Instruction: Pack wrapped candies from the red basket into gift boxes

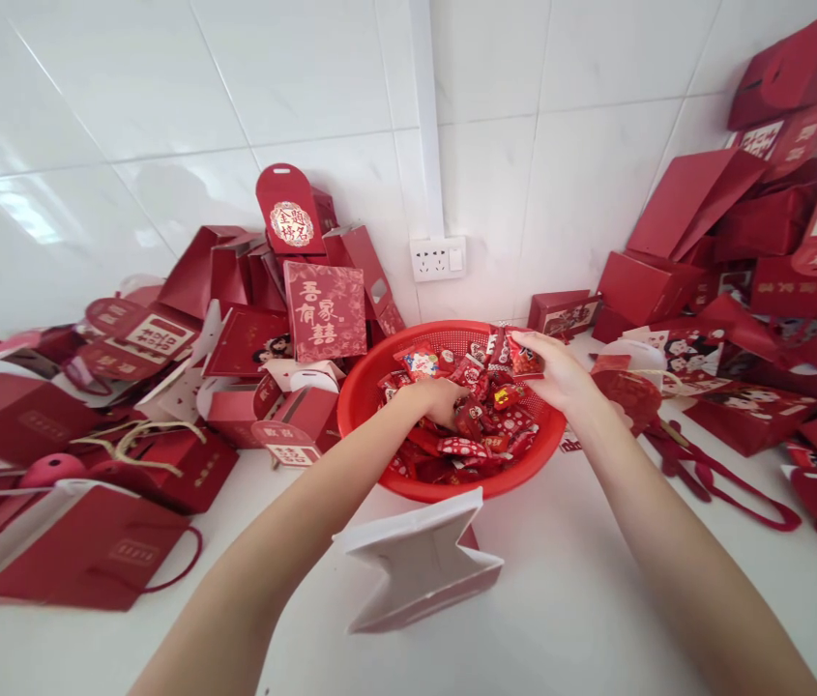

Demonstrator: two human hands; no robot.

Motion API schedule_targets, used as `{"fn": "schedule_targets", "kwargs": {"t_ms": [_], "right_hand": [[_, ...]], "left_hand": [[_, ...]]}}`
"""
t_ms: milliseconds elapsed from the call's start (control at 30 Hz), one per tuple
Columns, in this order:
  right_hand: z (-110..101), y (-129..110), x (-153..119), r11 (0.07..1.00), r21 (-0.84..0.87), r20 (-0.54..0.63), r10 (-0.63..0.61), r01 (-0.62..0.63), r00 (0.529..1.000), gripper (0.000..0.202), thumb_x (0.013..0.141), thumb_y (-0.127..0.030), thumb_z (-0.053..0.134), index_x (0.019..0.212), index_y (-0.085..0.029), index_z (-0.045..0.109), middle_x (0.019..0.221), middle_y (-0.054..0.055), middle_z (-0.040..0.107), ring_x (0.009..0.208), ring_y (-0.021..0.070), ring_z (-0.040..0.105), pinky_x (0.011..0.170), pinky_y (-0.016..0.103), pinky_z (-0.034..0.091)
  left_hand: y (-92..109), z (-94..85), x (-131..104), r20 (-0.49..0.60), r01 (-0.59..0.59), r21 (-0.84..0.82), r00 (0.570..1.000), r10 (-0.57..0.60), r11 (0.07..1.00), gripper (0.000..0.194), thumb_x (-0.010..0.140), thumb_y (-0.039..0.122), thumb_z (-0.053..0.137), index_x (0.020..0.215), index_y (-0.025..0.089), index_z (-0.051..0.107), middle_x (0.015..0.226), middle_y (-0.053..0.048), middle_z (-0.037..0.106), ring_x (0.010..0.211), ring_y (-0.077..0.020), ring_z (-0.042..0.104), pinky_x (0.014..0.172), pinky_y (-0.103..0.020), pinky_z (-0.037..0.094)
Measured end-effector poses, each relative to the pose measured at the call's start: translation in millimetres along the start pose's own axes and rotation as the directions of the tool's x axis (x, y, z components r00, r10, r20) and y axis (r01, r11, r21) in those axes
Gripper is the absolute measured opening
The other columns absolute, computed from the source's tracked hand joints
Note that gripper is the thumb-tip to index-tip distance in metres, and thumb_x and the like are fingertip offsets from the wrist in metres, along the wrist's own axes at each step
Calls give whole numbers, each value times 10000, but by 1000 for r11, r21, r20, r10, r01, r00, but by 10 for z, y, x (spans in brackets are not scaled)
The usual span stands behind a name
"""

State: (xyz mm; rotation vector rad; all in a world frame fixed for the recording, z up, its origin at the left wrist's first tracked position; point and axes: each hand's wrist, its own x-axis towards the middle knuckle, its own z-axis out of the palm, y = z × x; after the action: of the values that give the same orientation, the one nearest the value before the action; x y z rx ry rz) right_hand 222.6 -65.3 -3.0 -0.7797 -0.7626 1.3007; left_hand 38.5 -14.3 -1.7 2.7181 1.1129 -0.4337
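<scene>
Standing nearest on the white table (560, 619), an open paper bag (415, 565) has its pleated mouth spread wide; pale lining shows inside and no sweet is visible there, so I judge it unfilled, though its very bottom is hard to make out. Just beyond it sits the red basket (371, 472), with plenty of wrapped sweets (462, 447) in it, so much of that supply looks unused. The left hand (439, 400) reaches over the near-left rim, its fingers down among the sweets; I cannot tell whether they are closed on one. At the far-right rim, the right hand (553, 369) pinches a red packet (524, 358) between thumb and fingers, not yet in the bag.

To the left, a red bag (81, 551) with a cord handle lies near a heap of gift boxes (226, 271); to the right, a strap (742, 483) lies before stacked red boxes (658, 285). Whether any of these are filled cannot be told. Farthest off, a socket (437, 259) sits on the tiled wall (335, 77).
</scene>
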Motion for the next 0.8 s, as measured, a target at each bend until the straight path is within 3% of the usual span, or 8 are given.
{"fn": "schedule_targets", "kwargs": {"t_ms": [200,367,500,667,733,800], "right_hand": [[10,-17,-12,999,-41,42,-24,26,999,299,494,-297,948,705,-232,745,698,-47,755,667,152,697,689,266,550],[19,-23,-21,999,-35,40,-19,20,999,293,499,-298,942,704,-229,745,712,-38,763,642,155,690,659,267,554],[14,-18,-19,1000,-20,45,-22,23,999,277,527,-284,935,712,-223,738,721,-30,761,652,153,694,653,262,554],[-27,2,20,998,1,2,-65,65,998,240,586,-280,907,710,-230,708,697,-50,736,645,145,683,620,255,540],[-46,11,43,994,32,-37,-99,101,994,231,598,-273,894,734,-242,710,733,-56,748,694,151,698,657,262,556],[-63,17,60,992,50,-64,-110,113,992,234,599,-275,884,761,-253,716,770,-57,759,757,162,713,701,274,572]], "left_hand": [[34,24,22,28,-52,-12,998,53,999,254,684,61,686,913,151,745,932,-79,766,822,-225,688,704,-256,486],[-23,37,68,-2,-98,-94,995,98,991,175,658,55,678,788,153,742,737,-25,732,660,-188,643,605,-239,464],[-52,-5,52,-184,-122,-149,978,94,981,284,724,76,629,962,149,765,867,-52,766,784,-214,683,722,-260,502],[41,-84,8,-420,-210,-199,901,110,957,301,811,89,581,1039,146,768,1113,-71,759,1033,-197,676,960,-256,471],[110,-71,-7,-404,-321,-276,894,193,906,240,828,129,616,998,144,784,1066,-61,772,974,-175,692,926,-232,481],[185,-33,-19,-261,-392,-370,914,311,842,238,802,214,714,1020,155,791,954,-40,786,854,-165,702,819,-219,497]]}}
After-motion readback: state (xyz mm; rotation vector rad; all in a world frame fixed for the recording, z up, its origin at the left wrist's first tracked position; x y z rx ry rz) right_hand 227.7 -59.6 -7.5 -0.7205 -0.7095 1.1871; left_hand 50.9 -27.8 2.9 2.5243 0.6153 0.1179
